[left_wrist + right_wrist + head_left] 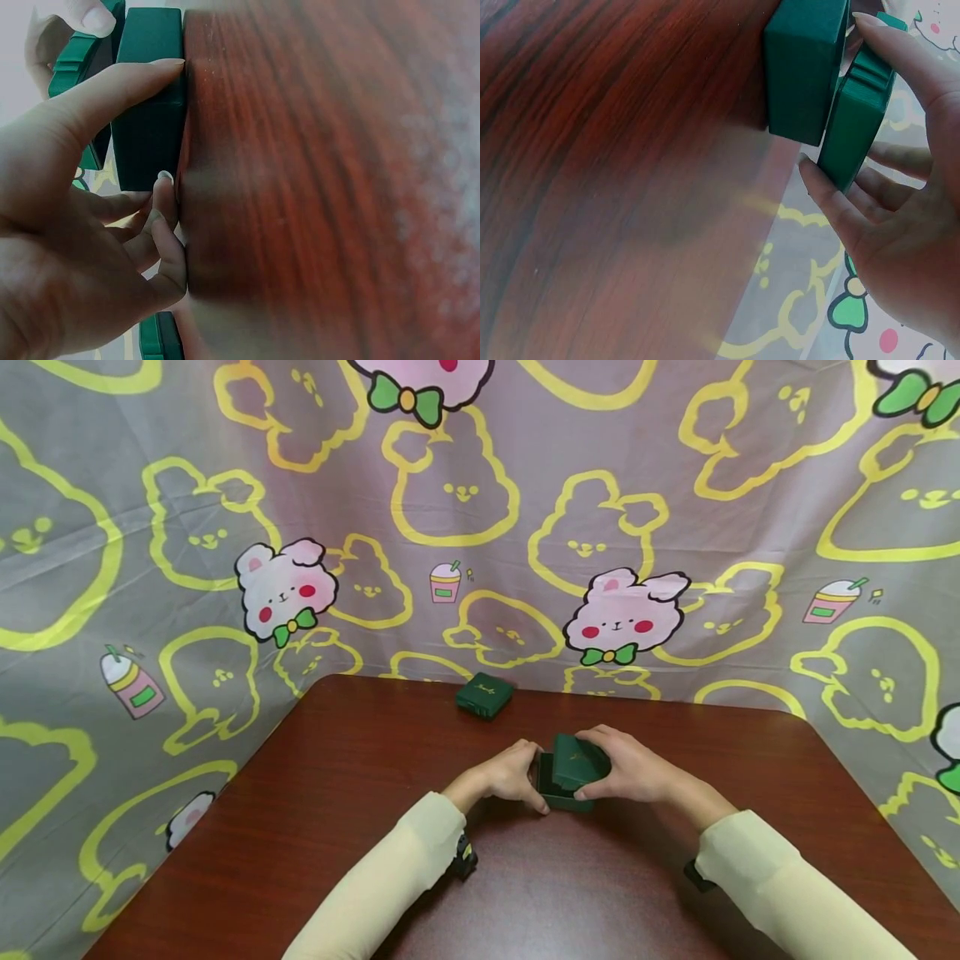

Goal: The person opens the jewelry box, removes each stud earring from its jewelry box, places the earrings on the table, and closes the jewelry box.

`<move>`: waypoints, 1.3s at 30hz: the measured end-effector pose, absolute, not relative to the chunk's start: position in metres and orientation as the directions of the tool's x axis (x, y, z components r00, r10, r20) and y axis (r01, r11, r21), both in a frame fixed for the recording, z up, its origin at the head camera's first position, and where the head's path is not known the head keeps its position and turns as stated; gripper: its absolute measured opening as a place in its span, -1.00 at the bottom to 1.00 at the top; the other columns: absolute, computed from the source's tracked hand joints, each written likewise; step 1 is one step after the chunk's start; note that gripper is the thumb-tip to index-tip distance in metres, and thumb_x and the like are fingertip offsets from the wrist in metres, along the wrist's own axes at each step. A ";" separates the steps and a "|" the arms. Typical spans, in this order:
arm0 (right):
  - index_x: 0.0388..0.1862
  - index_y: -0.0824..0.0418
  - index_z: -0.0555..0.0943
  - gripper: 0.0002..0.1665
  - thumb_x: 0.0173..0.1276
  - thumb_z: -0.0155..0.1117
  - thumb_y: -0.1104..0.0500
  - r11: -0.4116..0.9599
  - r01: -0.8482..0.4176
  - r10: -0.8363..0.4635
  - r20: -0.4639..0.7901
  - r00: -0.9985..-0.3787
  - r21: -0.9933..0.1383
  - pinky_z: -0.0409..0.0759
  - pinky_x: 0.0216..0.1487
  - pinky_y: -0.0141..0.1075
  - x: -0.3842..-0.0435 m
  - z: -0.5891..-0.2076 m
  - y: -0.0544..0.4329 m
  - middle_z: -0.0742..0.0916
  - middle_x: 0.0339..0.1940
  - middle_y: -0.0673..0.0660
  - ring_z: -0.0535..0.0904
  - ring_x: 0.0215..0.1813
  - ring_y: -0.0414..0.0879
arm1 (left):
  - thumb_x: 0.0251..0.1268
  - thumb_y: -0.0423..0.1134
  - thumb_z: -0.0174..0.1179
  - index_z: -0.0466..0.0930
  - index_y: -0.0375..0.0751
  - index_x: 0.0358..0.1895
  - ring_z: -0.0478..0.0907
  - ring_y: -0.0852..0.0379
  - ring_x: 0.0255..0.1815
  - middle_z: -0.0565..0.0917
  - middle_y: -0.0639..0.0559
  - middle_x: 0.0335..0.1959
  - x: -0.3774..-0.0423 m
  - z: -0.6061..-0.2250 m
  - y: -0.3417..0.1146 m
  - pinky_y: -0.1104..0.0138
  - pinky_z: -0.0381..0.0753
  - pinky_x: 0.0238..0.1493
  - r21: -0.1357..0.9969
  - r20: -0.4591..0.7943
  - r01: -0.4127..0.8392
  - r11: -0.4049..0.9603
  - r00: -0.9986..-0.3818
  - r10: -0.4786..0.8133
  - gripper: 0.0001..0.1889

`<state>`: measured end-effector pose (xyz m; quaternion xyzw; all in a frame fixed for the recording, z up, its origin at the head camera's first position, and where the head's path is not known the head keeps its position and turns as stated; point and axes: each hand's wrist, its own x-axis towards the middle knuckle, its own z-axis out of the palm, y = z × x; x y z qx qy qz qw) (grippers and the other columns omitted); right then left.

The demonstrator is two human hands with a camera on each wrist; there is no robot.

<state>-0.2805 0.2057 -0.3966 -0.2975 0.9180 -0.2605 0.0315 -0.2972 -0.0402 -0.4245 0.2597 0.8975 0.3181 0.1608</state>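
Sleeves: pale left sleeve [382,877] and right sleeve [787,881] reach in over the near part of the wood-grain table [322,827], dark wrist devices [465,858] beneath the cuffs.
Left hand [508,774]: clamped on the base, thumb along its near wall, other fingers around its left side.
Right hand [630,767]: pinches the lid, thumb at the near edge, fingers at the far edge.
Green box base [567,804]: on the table, in from the far edge; its opening shows at left.
Green lid [579,764]: tilted over the base's right part, gold lettering on top.
Second green box [485,696]: just inside the far edge, nearer the far left corner.
Cartoon-print curtain [480,635]: behind the far edge.
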 end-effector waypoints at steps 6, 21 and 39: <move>0.40 0.33 0.44 0.11 0.00 0.67 -0.21 0.695 -0.517 -0.547 0.099 -0.831 -0.500 0.59 -0.08 -0.17 -0.282 -0.397 0.210 0.59 0.19 0.22 0.53 0.01 0.02 | -0.15 -0.17 0.69 0.46 -0.24 0.07 0.39 0.18 -0.13 0.42 0.02 -0.03 -0.296 -0.423 -0.042 0.36 0.47 -0.13 0.648 -0.117 0.375 0.663 -0.811 0.574 -0.29; 0.39 0.33 0.45 0.08 0.02 0.66 -0.20 0.709 -0.508 -0.531 0.102 -0.841 -0.489 0.59 -0.11 -0.18 -0.283 -0.395 0.221 0.59 0.16 0.22 0.52 0.02 0.03 | -0.14 -0.21 0.68 0.45 -0.24 0.02 0.38 0.17 -0.15 0.46 0.00 -0.15 -0.295 -0.425 -0.041 0.35 0.42 -0.12 0.649 -0.122 0.357 0.671 -0.823 0.555 -0.34; 0.39 0.34 0.45 0.10 -0.01 0.67 -0.19 0.765 -0.494 -0.496 0.110 -0.861 -0.413 0.59 -0.08 -0.12 -0.287 -0.395 0.240 0.58 0.20 0.26 0.51 0.06 0.08 | -0.22 -0.22 0.70 0.42 -0.33 0.24 0.44 0.18 -0.09 0.48 -0.01 -0.08 -0.295 -0.428 -0.039 0.40 0.44 0.00 0.634 -0.087 0.384 0.671 -0.827 0.556 -0.13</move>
